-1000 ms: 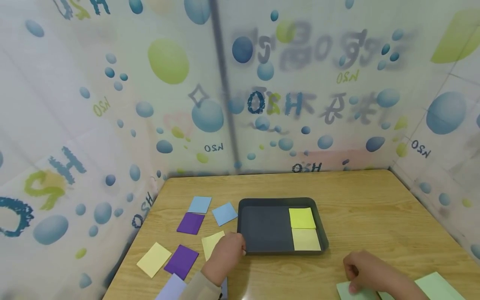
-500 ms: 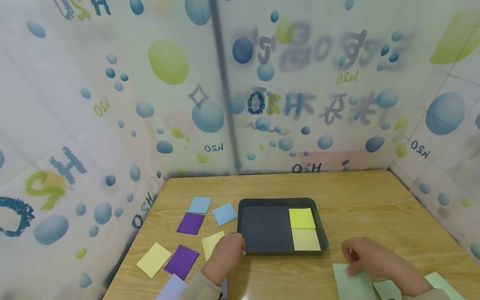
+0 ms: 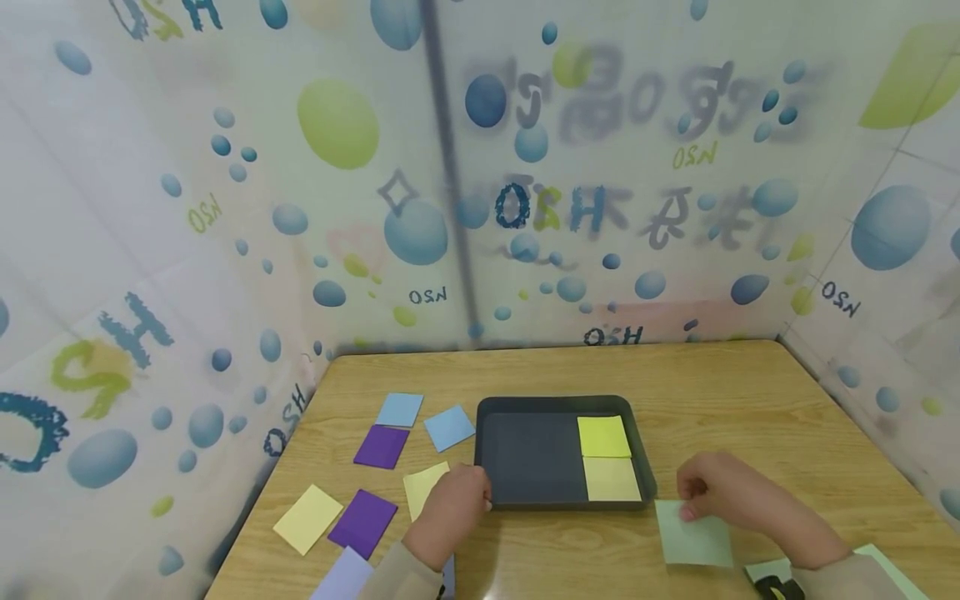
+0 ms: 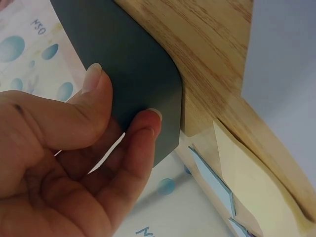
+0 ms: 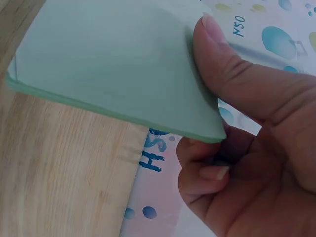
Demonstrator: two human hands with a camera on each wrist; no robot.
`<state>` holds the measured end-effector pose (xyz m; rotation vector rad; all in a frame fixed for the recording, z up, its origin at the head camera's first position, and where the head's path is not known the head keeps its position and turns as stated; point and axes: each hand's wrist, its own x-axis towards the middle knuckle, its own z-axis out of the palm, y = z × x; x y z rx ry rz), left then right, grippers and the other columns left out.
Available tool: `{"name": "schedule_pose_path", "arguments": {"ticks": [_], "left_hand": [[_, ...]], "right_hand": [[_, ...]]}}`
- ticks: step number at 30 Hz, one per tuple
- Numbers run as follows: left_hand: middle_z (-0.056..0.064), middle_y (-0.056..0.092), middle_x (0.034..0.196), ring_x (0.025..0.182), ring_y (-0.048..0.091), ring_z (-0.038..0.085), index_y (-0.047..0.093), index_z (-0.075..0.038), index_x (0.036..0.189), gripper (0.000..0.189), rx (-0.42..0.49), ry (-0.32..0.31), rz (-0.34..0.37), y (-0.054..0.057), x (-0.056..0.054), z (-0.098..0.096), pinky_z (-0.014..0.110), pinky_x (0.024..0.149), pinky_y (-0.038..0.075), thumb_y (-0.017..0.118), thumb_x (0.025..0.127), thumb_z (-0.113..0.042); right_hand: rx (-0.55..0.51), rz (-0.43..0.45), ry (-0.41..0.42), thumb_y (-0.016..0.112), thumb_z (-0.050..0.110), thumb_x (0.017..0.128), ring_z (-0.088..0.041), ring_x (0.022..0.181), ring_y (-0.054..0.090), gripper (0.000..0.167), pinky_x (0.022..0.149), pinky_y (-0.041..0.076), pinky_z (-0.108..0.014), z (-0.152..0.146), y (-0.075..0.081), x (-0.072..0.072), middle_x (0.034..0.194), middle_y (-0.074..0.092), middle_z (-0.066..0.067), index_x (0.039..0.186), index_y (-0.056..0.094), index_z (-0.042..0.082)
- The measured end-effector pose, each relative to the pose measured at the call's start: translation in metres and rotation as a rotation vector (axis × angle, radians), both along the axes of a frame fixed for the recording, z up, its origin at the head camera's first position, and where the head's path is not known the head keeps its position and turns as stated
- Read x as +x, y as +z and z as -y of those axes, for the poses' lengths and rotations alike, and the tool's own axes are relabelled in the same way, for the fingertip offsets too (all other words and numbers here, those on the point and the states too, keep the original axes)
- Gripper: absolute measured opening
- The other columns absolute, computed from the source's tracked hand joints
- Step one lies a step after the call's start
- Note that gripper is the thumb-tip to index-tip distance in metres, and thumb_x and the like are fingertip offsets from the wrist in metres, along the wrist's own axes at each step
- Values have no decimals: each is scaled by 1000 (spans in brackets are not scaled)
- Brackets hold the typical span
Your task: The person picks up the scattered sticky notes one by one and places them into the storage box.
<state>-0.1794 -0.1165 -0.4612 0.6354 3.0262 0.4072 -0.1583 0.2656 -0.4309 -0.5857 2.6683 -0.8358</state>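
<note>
My left hand (image 3: 456, 505) grips the near left corner of a dark grey tray (image 3: 528, 458); in the left wrist view its curled fingers lie against the tray's outer wall (image 4: 140, 59). A bright yellow sticky note pad (image 3: 604, 437) and a pale yellow one (image 3: 613, 480) lie along the tray's right side. Right of the tray, my right hand (image 3: 742, 504) pinches a pale green sticky note pad (image 3: 696, 540) by its edge. The right wrist view shows the thumb on the upper face of this green pad (image 5: 108, 59), fingers beneath.
On the table's left lie blue pads (image 3: 450, 428), purple pads (image 3: 363, 522), a cream pad (image 3: 308, 520) and a lavender pad (image 3: 343, 575). Another pale yellow pad (image 3: 424, 486) is partly under my left hand. More green pads (image 3: 888, 571) lie near right. A patterned curtain (image 3: 600, 167) surrounds the table.
My right hand has lifted the green pad from the near right and carried it forward and left, closer to the tray. My left hand stays at the tray's corner.
</note>
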Motion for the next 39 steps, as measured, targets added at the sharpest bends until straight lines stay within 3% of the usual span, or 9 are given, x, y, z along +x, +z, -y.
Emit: {"name": "schedule_pose_path", "arguments": {"ticks": [21, 39], "left_hand": [[-2, 73, 73, 67, 67, 12, 77, -11, 73, 10, -7, 14, 18, -1, 0, 0, 24, 57, 52, 83, 80, -7], [-1, 72, 72, 66, 66, 12, 76, -10, 71, 12, -9, 6, 3, 3, 0, 0, 24, 55, 51, 83, 80, -6]], "right_hand": [[20, -46, 5, 79, 15, 86, -8, 65, 48, 20, 57, 39, -24, 31, 30, -38, 69, 54, 8, 73, 64, 17], [21, -59, -1, 79, 16, 86, -12, 64, 48, 20, 59, 40, -29, 63, 34, -65, 68, 56, 5, 72, 66, 14]]}}
